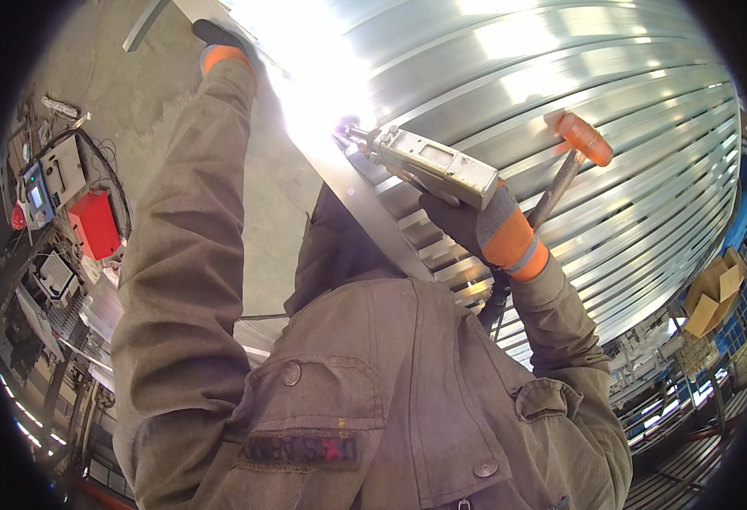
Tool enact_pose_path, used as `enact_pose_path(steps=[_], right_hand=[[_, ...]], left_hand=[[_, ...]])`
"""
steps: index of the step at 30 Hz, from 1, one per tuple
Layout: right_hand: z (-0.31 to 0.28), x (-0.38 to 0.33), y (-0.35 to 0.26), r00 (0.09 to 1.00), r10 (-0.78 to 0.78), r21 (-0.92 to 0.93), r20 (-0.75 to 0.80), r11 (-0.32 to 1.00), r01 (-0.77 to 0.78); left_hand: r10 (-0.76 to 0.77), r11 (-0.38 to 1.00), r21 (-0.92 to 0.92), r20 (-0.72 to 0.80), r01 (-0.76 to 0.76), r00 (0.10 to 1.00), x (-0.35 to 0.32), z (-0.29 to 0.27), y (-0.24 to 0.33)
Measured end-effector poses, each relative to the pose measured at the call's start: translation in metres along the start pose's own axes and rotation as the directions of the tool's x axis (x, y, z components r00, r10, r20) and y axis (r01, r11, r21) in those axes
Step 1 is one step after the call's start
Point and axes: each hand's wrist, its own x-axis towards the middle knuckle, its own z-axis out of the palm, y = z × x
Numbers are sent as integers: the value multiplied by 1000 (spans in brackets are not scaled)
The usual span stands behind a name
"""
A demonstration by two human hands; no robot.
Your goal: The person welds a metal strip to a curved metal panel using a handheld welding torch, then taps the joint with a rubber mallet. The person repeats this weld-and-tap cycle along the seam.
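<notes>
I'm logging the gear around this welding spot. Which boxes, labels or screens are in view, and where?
Small lit screen: far left, bluish rectangle on a grey control unit.
Red box: just right of it, plain red.
Cardboard boxes: far right, open, brown.
Jacket patch: chest, dark strip.

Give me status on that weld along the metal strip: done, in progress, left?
Done: cannot tell; glare hides any finished seam. In hand: the right hand holds the welding torch, its tip in a bright arc at the flat metal strip, while the left hand braces the strip higher up. Left: below the arc the strip shows bare.
</notes>
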Motion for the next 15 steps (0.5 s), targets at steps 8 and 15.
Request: enact_pose_path(steps=[8, 15], right_hand=[[-4, -2, 5, 998, -38, -211, 54, 976, 48], [-4, -2, 3, 998, -63, -115, 13, 991, 64]], left_hand=[[-19, 998, -66, -8, 18, 1000, 6, -2, -1], [8, 999, -45, -20, -9, 1000, 18, 2, -11]])
